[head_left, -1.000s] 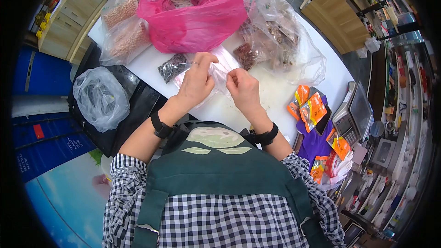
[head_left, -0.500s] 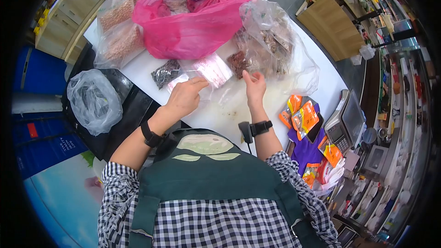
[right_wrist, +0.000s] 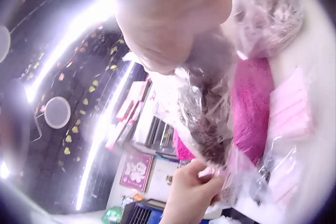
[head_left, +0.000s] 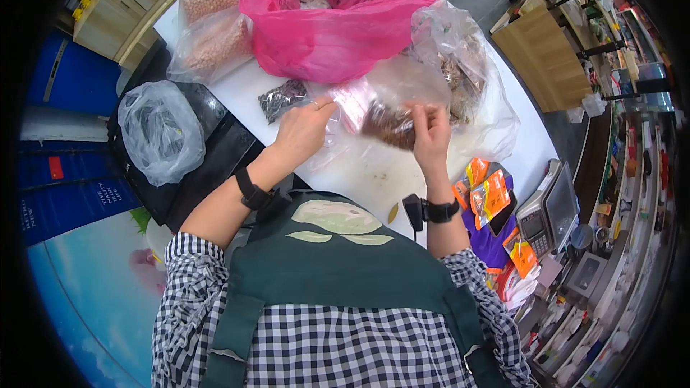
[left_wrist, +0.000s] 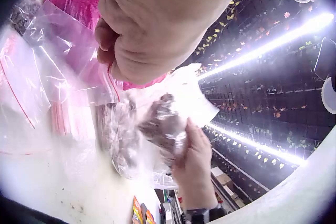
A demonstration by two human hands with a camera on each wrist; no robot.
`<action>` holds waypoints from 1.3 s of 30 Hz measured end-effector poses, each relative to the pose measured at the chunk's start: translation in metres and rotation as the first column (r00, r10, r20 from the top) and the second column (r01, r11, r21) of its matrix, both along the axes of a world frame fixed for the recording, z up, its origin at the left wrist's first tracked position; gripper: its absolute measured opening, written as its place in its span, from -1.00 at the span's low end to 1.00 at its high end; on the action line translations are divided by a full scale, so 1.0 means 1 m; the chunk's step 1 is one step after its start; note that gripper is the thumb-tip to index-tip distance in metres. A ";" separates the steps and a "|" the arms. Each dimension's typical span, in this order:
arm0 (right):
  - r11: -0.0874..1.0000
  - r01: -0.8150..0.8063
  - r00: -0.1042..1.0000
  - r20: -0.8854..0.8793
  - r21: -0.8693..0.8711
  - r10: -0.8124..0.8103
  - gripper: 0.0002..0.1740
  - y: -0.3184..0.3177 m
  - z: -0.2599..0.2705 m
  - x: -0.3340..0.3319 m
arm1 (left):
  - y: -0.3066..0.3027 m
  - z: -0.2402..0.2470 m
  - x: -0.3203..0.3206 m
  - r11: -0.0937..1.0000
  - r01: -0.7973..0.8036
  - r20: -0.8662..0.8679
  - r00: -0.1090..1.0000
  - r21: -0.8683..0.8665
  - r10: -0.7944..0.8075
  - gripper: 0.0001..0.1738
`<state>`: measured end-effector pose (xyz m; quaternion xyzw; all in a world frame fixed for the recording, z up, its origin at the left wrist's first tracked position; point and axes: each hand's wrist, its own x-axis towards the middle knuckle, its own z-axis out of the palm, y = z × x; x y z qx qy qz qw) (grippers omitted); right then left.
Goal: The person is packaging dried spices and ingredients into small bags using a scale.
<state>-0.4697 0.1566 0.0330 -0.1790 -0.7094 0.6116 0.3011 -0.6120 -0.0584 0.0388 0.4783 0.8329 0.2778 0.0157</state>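
Observation:
My left hand (head_left: 303, 131) pinches the red-striped edge of a clear zip bag (left_wrist: 73, 61), best seen in the left wrist view. To its right, my right hand (head_left: 433, 140) grips a clear plastic bag of dark reddish-brown dried pieces (head_left: 388, 126), lifted over the table and blurred in the head view. Between the hands lies a stack of pink-edged zip bags (head_left: 351, 98). A small clear packet of dark pieces (head_left: 282, 99) rests just beyond the left hand.
A large pink plastic bag (head_left: 323, 43) stands at the back, beside bags of pinkish beans (head_left: 215, 47). A big clear bag (head_left: 496, 111) lies at right. Orange packets (head_left: 491, 197) and a scale (head_left: 535, 219) sit at the right edge; a bag-lined bin (head_left: 159, 133) stands left.
My right hand has let go of the zip bag, reached right and picked up the bag of reddish-brown pieces. My left hand keeps the zip bag near the same spot.

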 end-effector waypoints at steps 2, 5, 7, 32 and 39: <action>0.967 -0.061 0.991 0.133 0.247 0.029 -0.85 -0.017 0.022 0.014 | 0.006 -0.007 0.005 0.998 0.024 0.015 1.000 -0.057 -0.023 -0.53; 0.786 -0.100 0.982 0.190 0.610 -0.022 -0.91 -0.035 0.034 0.016 | 0.013 -0.012 0.012 0.994 0.020 0.078 0.997 -0.112 -0.011 -0.53; 0.720 -0.175 0.949 0.311 0.671 -0.059 -0.87 -0.040 0.036 0.020 | 0.016 -0.017 0.013 1.000 0.009 0.093 0.996 -0.020 -0.007 -0.52; 0.757 -0.537 0.535 0.844 0.371 -0.034 -0.74 -0.069 -0.019 -0.028 | 0.011 -0.051 0.033 0.893 0.267 0.103 0.941 0.361 -0.323 -0.54; 0.904 -0.379 0.740 0.652 0.199 0.166 -0.77 -0.059 -0.067 -0.001 | 0.008 -0.043 0.034 0.796 0.525 0.030 0.829 0.302 -0.558 -0.53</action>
